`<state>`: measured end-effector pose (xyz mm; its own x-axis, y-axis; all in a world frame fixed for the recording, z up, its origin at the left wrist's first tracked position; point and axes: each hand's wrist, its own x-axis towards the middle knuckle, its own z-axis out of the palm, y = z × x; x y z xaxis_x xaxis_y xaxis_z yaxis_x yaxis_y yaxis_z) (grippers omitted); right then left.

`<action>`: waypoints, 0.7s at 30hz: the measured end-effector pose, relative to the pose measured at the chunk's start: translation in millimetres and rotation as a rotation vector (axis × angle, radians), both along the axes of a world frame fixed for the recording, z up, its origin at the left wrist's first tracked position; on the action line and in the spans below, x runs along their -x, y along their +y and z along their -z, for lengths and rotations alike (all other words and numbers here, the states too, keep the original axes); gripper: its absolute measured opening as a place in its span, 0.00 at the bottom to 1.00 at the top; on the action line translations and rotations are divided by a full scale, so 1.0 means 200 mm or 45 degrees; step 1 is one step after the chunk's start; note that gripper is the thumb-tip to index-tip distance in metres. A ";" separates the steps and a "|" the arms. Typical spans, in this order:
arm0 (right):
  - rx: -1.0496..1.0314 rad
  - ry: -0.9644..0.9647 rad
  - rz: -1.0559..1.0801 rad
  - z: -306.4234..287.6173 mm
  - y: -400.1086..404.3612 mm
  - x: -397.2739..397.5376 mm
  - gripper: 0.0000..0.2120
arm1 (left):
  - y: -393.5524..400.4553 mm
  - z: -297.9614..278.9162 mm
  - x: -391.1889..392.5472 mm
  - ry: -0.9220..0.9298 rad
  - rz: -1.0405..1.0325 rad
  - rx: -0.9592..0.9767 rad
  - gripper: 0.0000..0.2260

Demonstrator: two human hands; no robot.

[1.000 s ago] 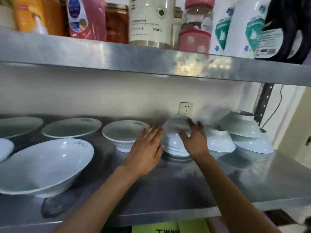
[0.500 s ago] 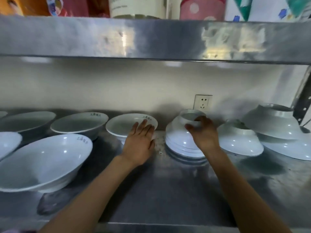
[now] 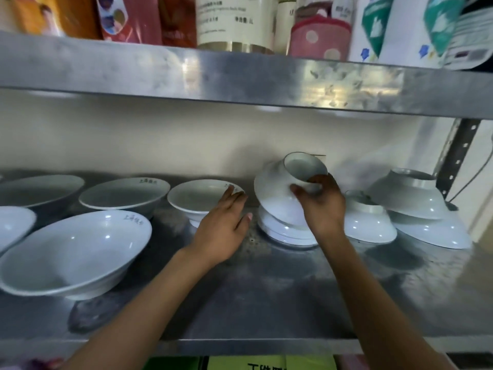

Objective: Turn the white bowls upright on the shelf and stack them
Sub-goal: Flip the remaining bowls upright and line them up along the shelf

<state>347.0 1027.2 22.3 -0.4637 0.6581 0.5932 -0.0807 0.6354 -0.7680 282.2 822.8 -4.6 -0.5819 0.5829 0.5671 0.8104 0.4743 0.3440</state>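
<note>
A kitchen storage area: steel shelf (image 3: 266, 303) holding white bowls (image 3: 74, 252), with food containers (image 3: 234, 22) on the shelf above.

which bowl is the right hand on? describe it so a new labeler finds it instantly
Look at the lower steel shelf, just right of centre, below the wall socket. There the right hand grips the foot ring of a tilted white bowl lifting off a stack of upside-down bowls. It is the only bowl tipped sideways; its neighbours sit flat.
</note>
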 end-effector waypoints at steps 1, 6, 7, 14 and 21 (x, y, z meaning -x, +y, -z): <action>0.010 0.060 -0.019 -0.01 -0.03 -0.03 0.16 | 0.00 -0.01 -0.03 -0.094 0.019 -0.070 0.26; 0.089 0.273 -0.093 0.02 -0.24 -0.16 0.14 | -0.01 -0.07 -0.14 -0.678 0.209 -0.548 0.32; 0.125 0.297 -0.105 0.04 -0.28 -0.18 0.14 | -0.02 -0.09 -0.17 -0.798 0.304 -0.635 0.27; 0.522 0.404 -0.365 0.14 -0.57 -0.29 0.13 | -0.16 -0.12 -0.31 -0.901 0.527 -0.950 0.19; 0.418 0.208 -0.475 0.19 -0.65 -0.33 0.22 | -0.33 -0.18 -0.41 -0.635 0.619 -0.878 0.21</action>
